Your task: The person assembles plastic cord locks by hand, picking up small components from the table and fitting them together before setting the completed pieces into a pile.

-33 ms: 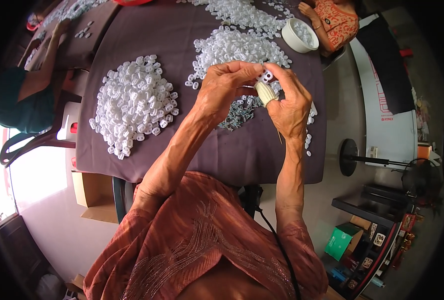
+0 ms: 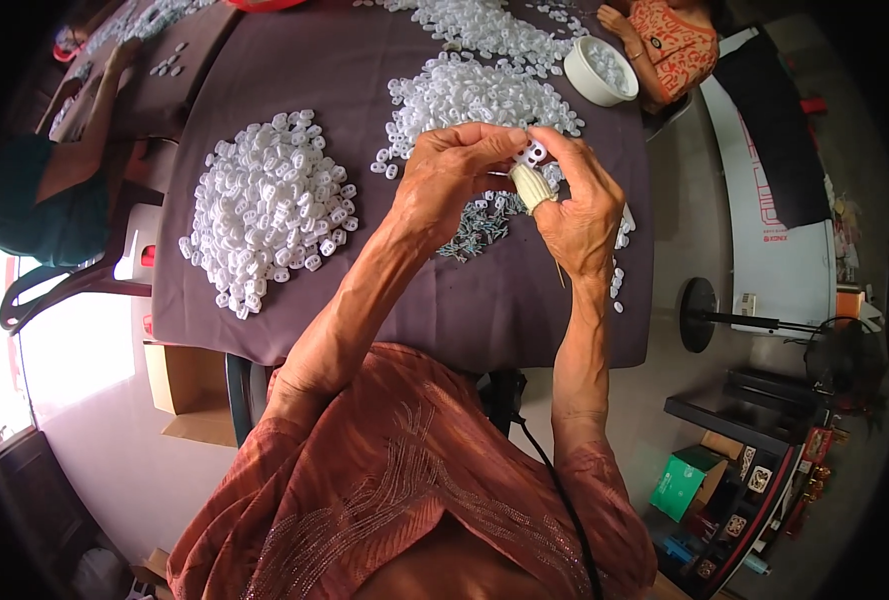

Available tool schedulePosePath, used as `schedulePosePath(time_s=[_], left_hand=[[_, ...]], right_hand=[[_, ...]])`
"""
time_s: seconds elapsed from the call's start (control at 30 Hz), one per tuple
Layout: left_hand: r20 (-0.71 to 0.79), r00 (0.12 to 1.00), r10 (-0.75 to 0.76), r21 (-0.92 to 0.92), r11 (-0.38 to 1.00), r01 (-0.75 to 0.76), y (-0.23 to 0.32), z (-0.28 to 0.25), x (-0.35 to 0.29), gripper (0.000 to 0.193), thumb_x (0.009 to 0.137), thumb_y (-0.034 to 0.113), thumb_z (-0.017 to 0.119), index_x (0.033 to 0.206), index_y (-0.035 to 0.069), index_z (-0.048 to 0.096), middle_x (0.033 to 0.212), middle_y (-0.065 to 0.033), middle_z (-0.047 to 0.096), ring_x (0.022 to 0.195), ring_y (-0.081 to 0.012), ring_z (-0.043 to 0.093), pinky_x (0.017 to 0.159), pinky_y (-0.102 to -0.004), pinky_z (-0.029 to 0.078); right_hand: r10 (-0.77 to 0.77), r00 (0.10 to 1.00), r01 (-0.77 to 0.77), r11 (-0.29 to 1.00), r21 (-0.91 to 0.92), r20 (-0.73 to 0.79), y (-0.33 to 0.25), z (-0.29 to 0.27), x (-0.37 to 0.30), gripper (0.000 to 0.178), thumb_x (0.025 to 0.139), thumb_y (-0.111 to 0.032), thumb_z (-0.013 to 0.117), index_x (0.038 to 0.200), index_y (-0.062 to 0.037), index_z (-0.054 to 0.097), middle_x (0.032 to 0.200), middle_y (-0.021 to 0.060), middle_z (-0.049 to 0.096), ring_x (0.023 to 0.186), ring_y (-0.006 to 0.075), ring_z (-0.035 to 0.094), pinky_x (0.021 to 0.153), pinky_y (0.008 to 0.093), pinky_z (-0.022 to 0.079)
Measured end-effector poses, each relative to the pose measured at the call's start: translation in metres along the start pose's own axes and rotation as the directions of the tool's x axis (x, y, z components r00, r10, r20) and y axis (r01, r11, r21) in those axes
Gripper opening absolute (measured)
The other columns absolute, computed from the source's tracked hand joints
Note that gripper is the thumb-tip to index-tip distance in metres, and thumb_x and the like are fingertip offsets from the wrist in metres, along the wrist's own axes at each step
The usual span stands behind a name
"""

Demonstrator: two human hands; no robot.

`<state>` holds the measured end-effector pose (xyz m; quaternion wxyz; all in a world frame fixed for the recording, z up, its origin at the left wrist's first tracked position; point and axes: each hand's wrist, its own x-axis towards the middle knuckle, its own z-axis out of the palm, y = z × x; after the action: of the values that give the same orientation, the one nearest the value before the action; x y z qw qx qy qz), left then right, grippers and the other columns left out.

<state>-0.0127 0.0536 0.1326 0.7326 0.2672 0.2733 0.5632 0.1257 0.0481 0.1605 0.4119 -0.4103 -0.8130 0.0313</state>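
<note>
In front of me, above the table, both hands meet at a small white plastic piece with dark holes. My left hand pinches it from the left, thumb and fingertips together. My right hand grips it from the other side, its thumb in a ribbed cream cover. Below the hands lies a heap of small grey-green pins or screws, partly hidden by my left wrist. Behind my hands is a pile of similar white pieces; a second pile stands to the left.
A brown cloth covers the table. At the far right is a white tub of pieces, near a person in an orange patterned top. Another person sits at a table on the left. A pedestal fan stands right.
</note>
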Motion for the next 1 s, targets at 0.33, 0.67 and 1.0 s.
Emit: schedulePosePath(time_s=[0.33, 0.67, 1.0], left_hand=[[0.003, 1.000, -0.029, -0.158, 0.987, 0.029, -0.007, 0.001, -0.003, 0.016, 0.079, 0.014, 0.061, 0.084, -0.002, 0.060, 0.079, -0.0094, 0.062, 0.070, -0.0156, 0.059, 0.068, -0.0301, 0.048], [-0.028, 0.999, -0.046, -0.088, 0.995, 0.043, -0.010, 0.004, -0.001, 0.016, 0.078, 0.013, 0.062, 0.083, -0.002, 0.060, 0.077, -0.0084, 0.062, 0.068, -0.0158, 0.059, 0.067, -0.0298, 0.048], [-0.085, 0.996, -0.035, -0.135, 0.991, 0.023, -0.014, 0.004, -0.001, 0.012, 0.077, 0.010, 0.063, 0.079, -0.001, 0.060, 0.074, -0.0078, 0.061, 0.067, -0.0153, 0.059, 0.066, -0.0287, 0.048]], right_hand=[[0.019, 1.000, -0.018, 0.999, -0.042, 0.008, 0.000, 0.003, -0.003, 0.038, 0.062, 0.005, 0.056, 0.099, -0.0052, 0.058, 0.086, 0.0092, 0.060, 0.080, 0.0269, 0.058, 0.068, 0.0322, 0.047], [0.010, 0.998, -0.002, 0.989, -0.145, 0.060, 0.002, 0.002, -0.005, 0.043, 0.058, 0.005, 0.057, 0.101, -0.0034, 0.056, 0.083, 0.0102, 0.058, 0.080, 0.0277, 0.056, 0.068, 0.0346, 0.046], [-0.107, 0.977, 0.146, 0.966, -0.213, 0.183, 0.010, -0.003, 0.003, 0.043, 0.057, 0.006, 0.056, 0.099, 0.0000, 0.054, 0.085, 0.0133, 0.058, 0.081, 0.0310, 0.055, 0.069, 0.0376, 0.046]])
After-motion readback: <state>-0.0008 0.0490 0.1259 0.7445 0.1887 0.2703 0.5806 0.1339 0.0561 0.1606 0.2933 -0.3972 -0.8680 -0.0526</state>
